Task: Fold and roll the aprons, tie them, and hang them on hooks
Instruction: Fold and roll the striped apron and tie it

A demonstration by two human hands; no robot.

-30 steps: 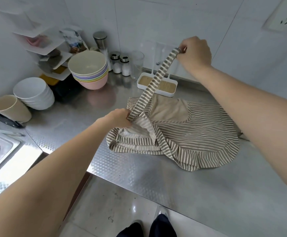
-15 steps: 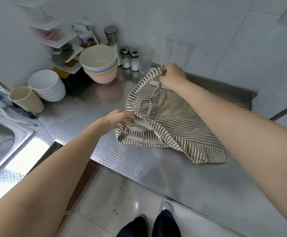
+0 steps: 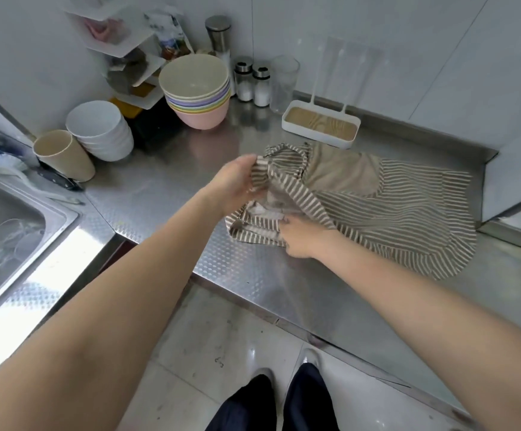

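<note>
Both hands worked at the near-left end of a striped apron (image 3: pixel 377 213) that lay bunched on the steel surface (image 3: pixel 166 188). At that bunched end the left hand (image 3: pixel 233 181) sat blurred, its grip pinching a raised fold of striped cloth between thumb and fingers. Just nearer the front edge, the right hand (image 3: pixel 299 236) lay against the apron's folded layers; its fingers were tucked in among the cloth, so whether that grip was closed on the fabric or only pressing it could not be told. From the two hands the apron spread away to the right, a plain tan panel showing in its middle and a ruffled striped hem along its near-right edge. Beyond the apron, against the wall, stood a white tray (image 3: pixel 320 124) with a wood-grain floor. Left of that tray were a clear glass (image 3: pixel 284 84) and two small shakers (image 3: pixel 252 84), and further left a stack of pastel bowls (image 3: pixel 198 91). To the apron's far left sat a stack of white bowls (image 3: pixel 100 130) with a beige cup (image 3: pixel 63 155) tilted beside it, touching or nearly so. A sink (image 3: pixel 13 228) lay at the far-left end of the surface, well apart from the apron. Below the apron's front edge, dark trouser legs showed over a pale tiled floor (image 3: pixel 222 337).
</note>
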